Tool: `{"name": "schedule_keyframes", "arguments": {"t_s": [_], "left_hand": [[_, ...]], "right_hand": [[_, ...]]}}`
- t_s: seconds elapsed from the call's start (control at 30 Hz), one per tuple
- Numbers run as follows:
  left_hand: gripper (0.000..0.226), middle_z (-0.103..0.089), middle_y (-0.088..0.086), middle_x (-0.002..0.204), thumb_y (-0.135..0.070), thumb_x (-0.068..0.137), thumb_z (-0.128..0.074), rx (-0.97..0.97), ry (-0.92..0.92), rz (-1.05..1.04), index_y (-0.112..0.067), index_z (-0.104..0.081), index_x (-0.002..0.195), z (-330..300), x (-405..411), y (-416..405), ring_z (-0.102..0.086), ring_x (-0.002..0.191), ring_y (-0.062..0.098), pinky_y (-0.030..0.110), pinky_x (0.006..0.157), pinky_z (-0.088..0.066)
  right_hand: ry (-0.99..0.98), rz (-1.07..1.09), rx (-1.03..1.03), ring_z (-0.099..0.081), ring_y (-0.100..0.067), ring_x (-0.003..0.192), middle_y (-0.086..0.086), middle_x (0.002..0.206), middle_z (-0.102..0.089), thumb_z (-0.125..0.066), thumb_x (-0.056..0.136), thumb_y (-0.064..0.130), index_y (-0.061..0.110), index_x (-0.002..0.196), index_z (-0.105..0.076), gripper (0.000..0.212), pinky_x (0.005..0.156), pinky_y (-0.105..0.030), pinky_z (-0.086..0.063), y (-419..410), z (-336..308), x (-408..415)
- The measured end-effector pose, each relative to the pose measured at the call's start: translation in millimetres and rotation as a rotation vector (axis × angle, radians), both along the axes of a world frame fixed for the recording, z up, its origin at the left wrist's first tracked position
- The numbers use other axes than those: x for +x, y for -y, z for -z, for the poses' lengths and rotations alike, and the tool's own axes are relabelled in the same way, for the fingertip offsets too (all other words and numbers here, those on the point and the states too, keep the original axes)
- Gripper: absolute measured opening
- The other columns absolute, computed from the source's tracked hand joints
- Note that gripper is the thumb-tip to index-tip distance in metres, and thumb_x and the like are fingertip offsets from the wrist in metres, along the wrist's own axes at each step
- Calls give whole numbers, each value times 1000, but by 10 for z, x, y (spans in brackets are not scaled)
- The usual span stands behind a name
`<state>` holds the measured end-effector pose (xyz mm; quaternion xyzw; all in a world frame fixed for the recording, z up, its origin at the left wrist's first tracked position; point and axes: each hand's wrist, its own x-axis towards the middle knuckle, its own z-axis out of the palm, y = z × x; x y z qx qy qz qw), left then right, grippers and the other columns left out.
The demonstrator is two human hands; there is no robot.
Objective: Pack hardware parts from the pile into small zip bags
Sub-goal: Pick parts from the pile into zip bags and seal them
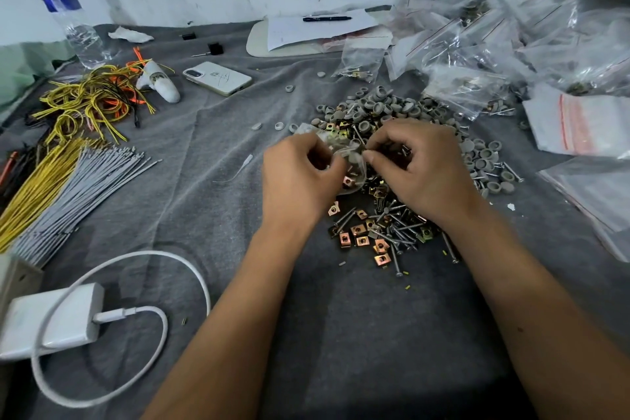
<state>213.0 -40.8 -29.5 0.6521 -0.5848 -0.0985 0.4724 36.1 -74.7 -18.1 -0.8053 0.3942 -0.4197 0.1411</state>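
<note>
A pile of hardware lies on the grey cloth: grey round caps (381, 106) at the back, brass clip nuts (361, 239) and steel screws (402, 232) at the front. Over the pile's middle, both hands hold one small clear zip bag (351, 164) with caps and clip nuts inside. My left hand (300, 177) pinches its left side. On the bag's right side, my right hand (422, 167) pinches the top edge with thumb and fingers. The bag's lower part hangs between the two hands.
Filled zip bags (511, 44) heap up at the back right, and flat unfilled bags (579, 123) lie at the right. A phone (218, 78), a water bottle (71, 17), yellow wires (92, 95), grey ties (85, 181) and a white charger (51, 320) with cable occupy the left.
</note>
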Motion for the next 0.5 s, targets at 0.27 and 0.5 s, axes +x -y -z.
{"name": "schedule_keyframes", "arguments": {"t_s": [0.27, 0.5], "left_hand": [[23, -66, -2, 58, -23, 89, -73, -8, -154, -1, -17, -69, 67, -28, -5, 11, -65, 57, 15, 40, 57, -56], [28, -59, -11, 56, -33, 92, -69, -95, -227, -123, -26, -62, 66, -34, 34, 35, -53, 54, 3, 31, 58, -47]], "right_hand": [[-64, -43, -57, -63, -8, 79, 4, 89, -71, -86, 81, 14, 13, 93, -79, 14, 75, -20, -51, -2, -6, 121], [-218, -162, 98, -55, -10, 89, 14, 87, -66, -86, 79, 36, 27, 85, -79, 13, 83, -37, -47, 25, -65, -122]]}}
